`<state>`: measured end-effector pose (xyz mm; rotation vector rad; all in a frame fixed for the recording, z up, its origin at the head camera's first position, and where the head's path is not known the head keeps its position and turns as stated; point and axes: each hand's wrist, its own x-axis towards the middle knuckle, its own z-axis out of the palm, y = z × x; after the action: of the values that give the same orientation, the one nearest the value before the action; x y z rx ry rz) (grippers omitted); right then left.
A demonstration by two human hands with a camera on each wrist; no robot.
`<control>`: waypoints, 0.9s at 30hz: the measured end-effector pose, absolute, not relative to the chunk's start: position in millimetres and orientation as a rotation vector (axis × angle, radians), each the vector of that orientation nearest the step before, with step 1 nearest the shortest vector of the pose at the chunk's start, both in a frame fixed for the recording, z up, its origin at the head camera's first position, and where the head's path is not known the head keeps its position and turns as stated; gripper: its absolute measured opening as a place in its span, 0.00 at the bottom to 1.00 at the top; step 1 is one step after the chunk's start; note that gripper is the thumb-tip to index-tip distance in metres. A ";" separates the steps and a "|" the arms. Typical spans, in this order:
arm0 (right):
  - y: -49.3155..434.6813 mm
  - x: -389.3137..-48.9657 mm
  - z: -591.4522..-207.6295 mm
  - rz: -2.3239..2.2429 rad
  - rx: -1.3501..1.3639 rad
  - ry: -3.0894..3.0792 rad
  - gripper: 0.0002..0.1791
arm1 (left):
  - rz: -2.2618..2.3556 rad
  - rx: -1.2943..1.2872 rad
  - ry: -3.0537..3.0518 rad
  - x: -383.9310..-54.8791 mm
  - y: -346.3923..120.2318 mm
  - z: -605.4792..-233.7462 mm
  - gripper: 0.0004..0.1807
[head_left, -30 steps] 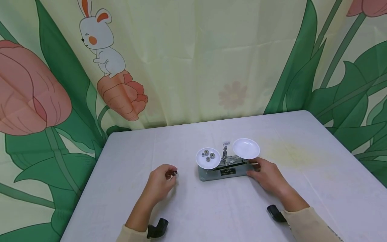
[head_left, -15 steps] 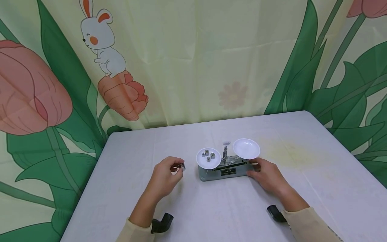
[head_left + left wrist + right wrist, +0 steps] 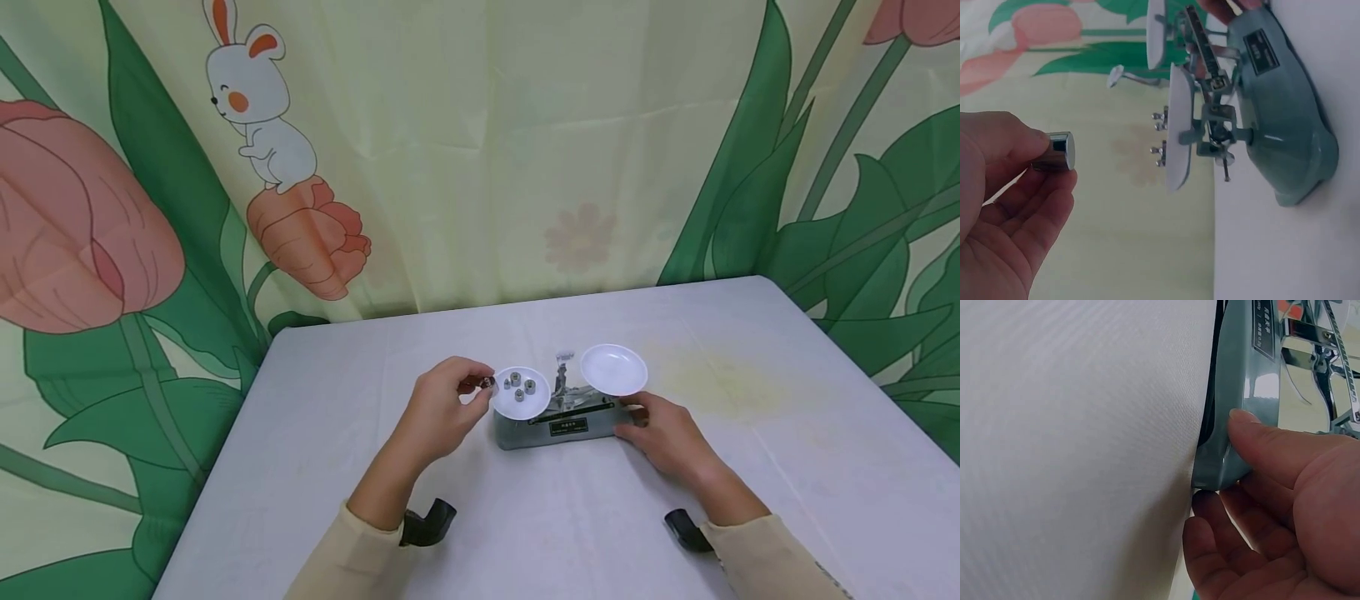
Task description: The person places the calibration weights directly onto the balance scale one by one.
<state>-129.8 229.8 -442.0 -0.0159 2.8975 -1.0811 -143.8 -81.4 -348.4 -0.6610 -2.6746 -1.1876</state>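
A small shiny metal weight (image 3: 1060, 152) is pinched between the thumb and fingers of my left hand (image 3: 442, 408), at the left rim of the balance scale's left pan (image 3: 536, 405). In the left wrist view it stays clear of the pan. That white pan bears several small metal weights (image 3: 519, 395). My right hand (image 3: 667, 429) grips the right end of the scale's grey-green base (image 3: 517, 433), thumb on its front face and fingers at the end and behind. The higher right pan (image 3: 613, 369) holds nothing visible.
A white cloth covers the table (image 3: 300, 467). Behind its far edge hangs a curtain (image 3: 465, 167) printed with a rabbit, tulips and leaves. Black wrist-worn pieces (image 3: 429, 523) show near both sleeves.
My left hand has moved right and away from me, carrying the weight from beside the scale to the left pan's rim. My right hand has kept its grip on the base.
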 end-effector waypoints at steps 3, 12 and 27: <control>229.6 -129.6 -441.5 -1.080 -0.010 2.900 0.29 | -1.191 -0.702 -2.688 -147.3 -70.6 -339.5 0.10; 227.8 -130.1 -440.7 -1.078 -0.004 2.893 0.30 | -1.178 -0.832 -2.699 -163.4 -44.0 -327.1 0.10; 228.8 -130.2 -440.9 -1.064 0.000 2.892 0.30 | -1.053 -1.006 -2.699 -186.7 -9.1 -320.1 0.09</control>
<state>-130.2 228.8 -440.9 -0.0002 2.8918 -1.0636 -186.7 -9.1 -320.1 -1.0056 -2.6987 -1.0528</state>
